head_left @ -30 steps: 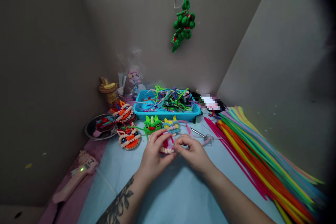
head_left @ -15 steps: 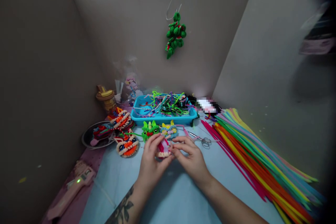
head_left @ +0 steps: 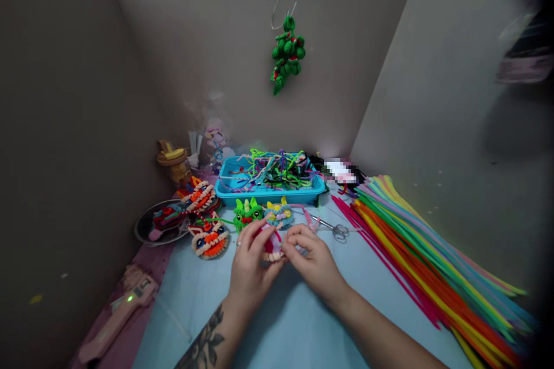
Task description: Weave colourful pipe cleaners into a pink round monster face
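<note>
Left hand [head_left: 250, 262] grips a pink-and-cream chenille piece [head_left: 273, 256] over blue table cover [head_left: 208, 288]; right hand [head_left: 315, 259] pinches its right side. Cream edging on; no eyes visible, probably unfinished. Beyond, green chenille face [head_left: 248, 217] looks complete.

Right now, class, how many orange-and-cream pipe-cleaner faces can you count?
2: the front face lies left of the green face; the rear face sits behind it, by the right side of the bowl. Others may be hidden.
</note>
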Motion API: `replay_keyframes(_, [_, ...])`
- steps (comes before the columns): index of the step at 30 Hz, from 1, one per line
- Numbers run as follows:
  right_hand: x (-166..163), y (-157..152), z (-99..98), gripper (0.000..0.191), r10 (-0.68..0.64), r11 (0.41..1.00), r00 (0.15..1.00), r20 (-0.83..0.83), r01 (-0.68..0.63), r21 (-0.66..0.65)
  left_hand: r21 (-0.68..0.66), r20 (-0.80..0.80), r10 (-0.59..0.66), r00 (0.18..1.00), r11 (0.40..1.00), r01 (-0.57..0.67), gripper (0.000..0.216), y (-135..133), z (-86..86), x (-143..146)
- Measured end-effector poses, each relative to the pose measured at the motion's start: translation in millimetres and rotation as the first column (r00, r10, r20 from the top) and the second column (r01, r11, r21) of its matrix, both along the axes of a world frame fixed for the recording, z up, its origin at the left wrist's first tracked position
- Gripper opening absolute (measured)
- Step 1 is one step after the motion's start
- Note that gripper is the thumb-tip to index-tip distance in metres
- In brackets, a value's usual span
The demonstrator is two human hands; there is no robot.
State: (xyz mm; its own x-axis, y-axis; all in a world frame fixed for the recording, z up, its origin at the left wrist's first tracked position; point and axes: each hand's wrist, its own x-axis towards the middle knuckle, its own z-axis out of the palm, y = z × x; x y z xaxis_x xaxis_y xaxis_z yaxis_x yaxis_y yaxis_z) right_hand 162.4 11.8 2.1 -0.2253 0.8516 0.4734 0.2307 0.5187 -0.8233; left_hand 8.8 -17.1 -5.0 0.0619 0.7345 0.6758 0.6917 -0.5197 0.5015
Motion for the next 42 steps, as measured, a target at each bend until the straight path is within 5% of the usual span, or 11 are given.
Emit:
replay_keyframes(14, [0, 1, 3.5, 0.016, 0.165, 0.957, 0.982, -0.094, -0.182, -0.224, -0.297, 0.426, 0.043, 0.904, 0.950, 0.095, 0.056, 7, 3.3, -2])
replay_keyframes(17, [-2, 1, 3.8, 0.015, 0.157, 0.941, 0.983, -0.097, -0.179, -0.287, -0.346, 0.432, 0.026, 0.901, 0.928, 0.140, 0.060, 8, 2.5, -1])
replay_keyframes(22, [-1, 5, 0.2, 0.013, 0.180, 0.915, 0.980, -0.087, -0.199, -0.350, -0.350, 0.374, -0.050, 0.926, 0.917, 0.191, 0.026, 10, 4.3, -4])
replay_keyframes(27, [1, 7, -1.8, 0.013, 0.199, 0.909, 0.980, -0.026, -0.195, -0.369, -0.409, 0.409, -0.078, 0.909, 0.875, 0.259, 0.021, 9, 10.4, -7])
replay_keyframes(30, [4, 6, -0.5, 0.013, 0.161, 0.961, 0.982, 0.098, -0.133, -0.242, -0.436, 0.382, -0.044, 0.923, 0.872, 0.222, 0.018, 7, 13.5, -7])
replay_keyframes(34, [8, 5, -0.1, 0.016, 0.051, 0.993, 0.954, 0.297, -0.081, 0.088, -0.445, 0.315, -0.022, 0.949, 0.880, 0.167, 0.022, 6, 16.5, -5])
replay_keyframes(39, [9, 2, -1.9, 0.016, -0.164, 0.907, 0.865, 0.474, -0.057, 0.418, -0.478, 0.321, 0.005, 0.947, 0.864, 0.157, 0.023, 8, 12.8, -2])
replay_keyframes(42, [9, -2, -0.7, 0.018, -0.270, 0.837, 0.860, 0.433, -0.013, 0.547, -0.487, 0.377, 0.016, 0.926, 0.854, 0.183, 0.024, 10, 6.6, -3])
